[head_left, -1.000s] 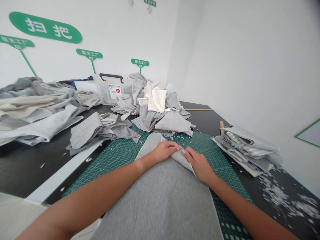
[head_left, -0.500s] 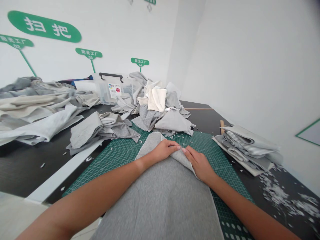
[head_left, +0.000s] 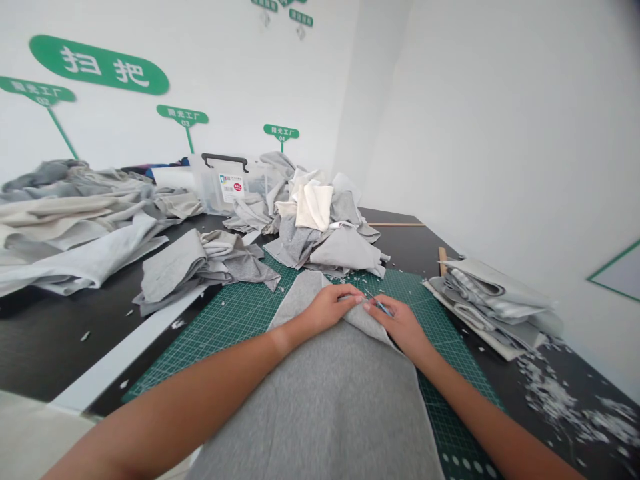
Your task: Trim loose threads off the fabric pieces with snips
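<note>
A long grey cloth [head_left: 320, 393] stretches from the near edge over the green cutting mat [head_left: 220, 333], its far part folded over. My left hand [head_left: 333, 305] pinches the folded edge of the cloth. Just right of it, my right hand [head_left: 397, 321] is closed, with a small blue tool [head_left: 384, 309] between its fingers and its fingertips at the same edge. The tool's thin tip points toward my left fingertips. Most of the tool is hidden by the fingers.
Behind the mat lies a heap of grey and cream cloth pieces [head_left: 345, 247]. A clear lidded box [head_left: 213, 193] stands behind. More cloths [head_left: 65, 227] cover the left side. Folded cloths [head_left: 495, 293] and scattered scraps [head_left: 550, 390] lie at the right, near a wooden strip [head_left: 443, 260].
The blue tool now shows in my right hand, whose fingers have shifted slightly. My left hand stays at the fold. The whole view has tilted up a little.
</note>
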`<state>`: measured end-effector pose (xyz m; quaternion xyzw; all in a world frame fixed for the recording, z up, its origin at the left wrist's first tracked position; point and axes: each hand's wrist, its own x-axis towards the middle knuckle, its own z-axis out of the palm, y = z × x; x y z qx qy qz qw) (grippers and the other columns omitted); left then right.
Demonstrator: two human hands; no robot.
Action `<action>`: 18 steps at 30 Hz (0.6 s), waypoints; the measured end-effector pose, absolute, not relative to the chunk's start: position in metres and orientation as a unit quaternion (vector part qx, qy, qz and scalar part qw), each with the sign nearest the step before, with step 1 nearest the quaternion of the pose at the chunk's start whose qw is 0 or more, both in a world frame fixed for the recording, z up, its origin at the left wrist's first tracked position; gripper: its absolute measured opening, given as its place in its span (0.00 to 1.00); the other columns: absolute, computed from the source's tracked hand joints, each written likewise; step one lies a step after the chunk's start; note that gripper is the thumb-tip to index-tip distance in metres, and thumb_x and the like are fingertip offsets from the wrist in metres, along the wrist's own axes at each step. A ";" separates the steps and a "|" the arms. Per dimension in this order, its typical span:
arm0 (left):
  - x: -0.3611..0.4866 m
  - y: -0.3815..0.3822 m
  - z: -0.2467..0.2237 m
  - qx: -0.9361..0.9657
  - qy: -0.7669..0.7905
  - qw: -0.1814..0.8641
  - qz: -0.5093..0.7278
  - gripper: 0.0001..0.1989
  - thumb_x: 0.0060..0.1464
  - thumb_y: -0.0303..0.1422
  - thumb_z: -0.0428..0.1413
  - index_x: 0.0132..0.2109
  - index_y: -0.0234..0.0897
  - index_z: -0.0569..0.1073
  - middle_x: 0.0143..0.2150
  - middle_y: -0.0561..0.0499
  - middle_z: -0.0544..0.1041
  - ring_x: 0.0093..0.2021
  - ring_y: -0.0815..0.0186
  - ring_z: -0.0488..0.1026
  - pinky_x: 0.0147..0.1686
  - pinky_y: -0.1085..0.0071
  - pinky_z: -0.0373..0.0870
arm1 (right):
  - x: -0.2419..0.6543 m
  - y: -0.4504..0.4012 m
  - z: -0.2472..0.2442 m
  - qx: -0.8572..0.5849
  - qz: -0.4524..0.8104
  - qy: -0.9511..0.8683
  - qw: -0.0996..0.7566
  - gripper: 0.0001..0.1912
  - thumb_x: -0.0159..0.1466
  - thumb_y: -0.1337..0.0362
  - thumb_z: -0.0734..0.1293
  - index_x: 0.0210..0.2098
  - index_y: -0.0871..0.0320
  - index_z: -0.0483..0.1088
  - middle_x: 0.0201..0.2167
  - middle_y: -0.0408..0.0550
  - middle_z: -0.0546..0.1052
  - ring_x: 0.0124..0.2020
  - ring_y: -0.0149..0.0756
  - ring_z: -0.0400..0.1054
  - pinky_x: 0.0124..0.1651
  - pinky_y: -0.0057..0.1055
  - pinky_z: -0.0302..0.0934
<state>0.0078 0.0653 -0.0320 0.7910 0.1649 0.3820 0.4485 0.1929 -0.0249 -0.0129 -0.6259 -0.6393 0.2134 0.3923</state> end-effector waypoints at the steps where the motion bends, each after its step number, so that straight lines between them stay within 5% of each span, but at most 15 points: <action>1: 0.007 0.065 -0.031 0.798 0.164 0.438 0.379 0.15 0.64 0.39 0.50 0.46 0.35 0.77 0.45 0.47 0.79 0.46 0.63 0.74 0.48 0.71 0.66 | 0.194 -0.025 -0.011 -0.624 0.213 -0.639 0.397 0.17 0.64 0.48 0.65 0.34 0.57 0.73 0.32 0.43 0.73 0.35 0.37 0.65 0.38 0.28 0.57; 6: -0.005 0.075 -0.019 0.877 0.203 0.318 0.299 0.17 0.64 0.44 0.49 0.44 0.37 0.75 0.41 0.49 0.78 0.41 0.63 0.73 0.43 0.70 0.65 | 0.207 -0.026 0.001 -0.643 0.215 -0.585 0.446 0.19 0.64 0.47 0.65 0.37 0.57 0.72 0.25 0.41 0.69 0.24 0.30 0.59 0.27 0.26 0.51; 12: -0.033 0.107 -0.009 0.932 0.282 0.053 0.223 0.15 0.58 0.41 0.57 0.49 0.40 0.75 0.49 0.45 0.77 0.51 0.54 0.68 0.52 0.62 0.59 | 0.236 -0.024 0.010 -0.637 0.209 -0.524 0.525 0.21 0.61 0.45 0.68 0.38 0.58 0.71 0.16 0.36 0.59 0.17 0.26 0.47 0.21 0.25 0.41; 18: -0.058 0.133 -0.009 0.897 0.389 0.046 0.204 0.13 0.55 0.34 0.56 0.47 0.40 0.77 0.43 0.42 0.79 0.48 0.52 0.72 0.50 0.60 0.60 | 0.257 -0.018 0.008 -0.661 0.255 -0.466 0.531 0.21 0.59 0.46 0.70 0.36 0.58 0.69 0.13 0.32 0.54 0.14 0.25 0.44 0.19 0.25 0.36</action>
